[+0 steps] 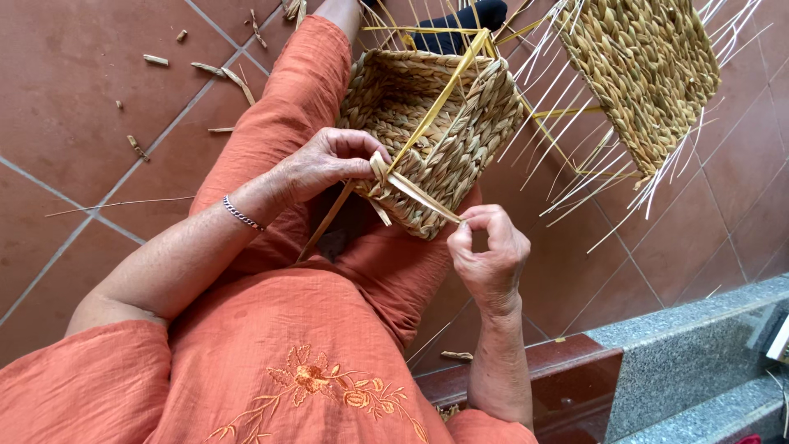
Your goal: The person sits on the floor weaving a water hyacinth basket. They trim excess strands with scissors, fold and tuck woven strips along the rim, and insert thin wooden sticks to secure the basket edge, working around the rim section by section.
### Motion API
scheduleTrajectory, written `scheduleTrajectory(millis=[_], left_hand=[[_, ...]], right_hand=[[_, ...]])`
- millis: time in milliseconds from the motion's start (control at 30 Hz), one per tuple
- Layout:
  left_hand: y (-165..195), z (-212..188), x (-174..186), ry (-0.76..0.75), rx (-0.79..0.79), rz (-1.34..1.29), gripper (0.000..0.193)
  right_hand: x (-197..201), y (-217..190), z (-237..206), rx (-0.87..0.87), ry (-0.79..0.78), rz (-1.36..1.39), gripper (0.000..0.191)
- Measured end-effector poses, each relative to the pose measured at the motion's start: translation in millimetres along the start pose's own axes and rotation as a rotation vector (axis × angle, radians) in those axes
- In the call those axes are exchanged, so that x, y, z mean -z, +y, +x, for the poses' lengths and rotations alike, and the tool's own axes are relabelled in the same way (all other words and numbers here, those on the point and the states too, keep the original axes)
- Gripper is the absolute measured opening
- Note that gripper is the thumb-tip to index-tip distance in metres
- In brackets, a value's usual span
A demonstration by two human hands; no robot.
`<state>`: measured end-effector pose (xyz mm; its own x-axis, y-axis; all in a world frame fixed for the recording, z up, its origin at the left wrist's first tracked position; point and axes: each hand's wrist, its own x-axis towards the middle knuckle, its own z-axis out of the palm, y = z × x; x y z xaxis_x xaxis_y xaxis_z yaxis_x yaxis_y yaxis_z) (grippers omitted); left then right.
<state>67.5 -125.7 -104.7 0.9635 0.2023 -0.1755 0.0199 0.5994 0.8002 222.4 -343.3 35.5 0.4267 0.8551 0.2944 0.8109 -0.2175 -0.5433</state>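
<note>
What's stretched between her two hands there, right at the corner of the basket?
In the head view, a flat pale straw strip runs from the left hand at the woven basket corner down to the right hand, which pinches its end.

I see the basket (427, 131) as dry, rough plaited straw, matt tan; the strip (415, 191) pinched at its rim looks flat, smoother and paler; at two o'clock a second woven piece (645, 74) has stiff bare stalks; the floor tiles (74, 74) are matt terracotta; the bracelet (241, 214) is shiny metal.

We see a second woven piece (649, 74) with loose stakes, reed scraps (222, 74) across the tiled floor (82, 66), a grey stone step (699, 362).
</note>
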Motion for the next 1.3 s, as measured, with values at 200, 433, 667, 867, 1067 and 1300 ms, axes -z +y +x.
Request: scheduleTrajectory(millis=[200, 433, 667, 867, 1067, 1300], left_hand=[[-1.9, 0.6, -1.9, 0.041, 0.014, 0.027, 0.018], [5.7, 2.4, 1.2, 0.078, 0.086, 0.005, 0.015], [1.4, -20.6, -23.1, 0.164, -0.189, 0.303, 0.019], [-0.2, -25.4, -50.8, 0.384, -0.475, 0.736, 0.017], [7.5, -23.6, -54.8, 0.464, -0.239, 0.666, 0.013], [6.1, -20.1, -64.5, 0.484, -0.664, 1.074, 0.007]], right_hand=[[-3.1, 5.7, -13.6, -0.062, -0.061, 0.038, 0.018], [5.4, 10.0, -22.3, -0.101, -0.024, 0.008, 0.018], [7.3, 17.7, -22.0, -0.162, 0.08, -0.032, 0.016], [15.3, 23.1, -23.1, -0.265, 0.131, 0.076, 0.013], [24.6, 39.1, -1.8, -0.054, 0.224, -0.141, 0.016], [23.2, 3.5, 31.1, 0.082, 0.061, -0.238, 0.035]])
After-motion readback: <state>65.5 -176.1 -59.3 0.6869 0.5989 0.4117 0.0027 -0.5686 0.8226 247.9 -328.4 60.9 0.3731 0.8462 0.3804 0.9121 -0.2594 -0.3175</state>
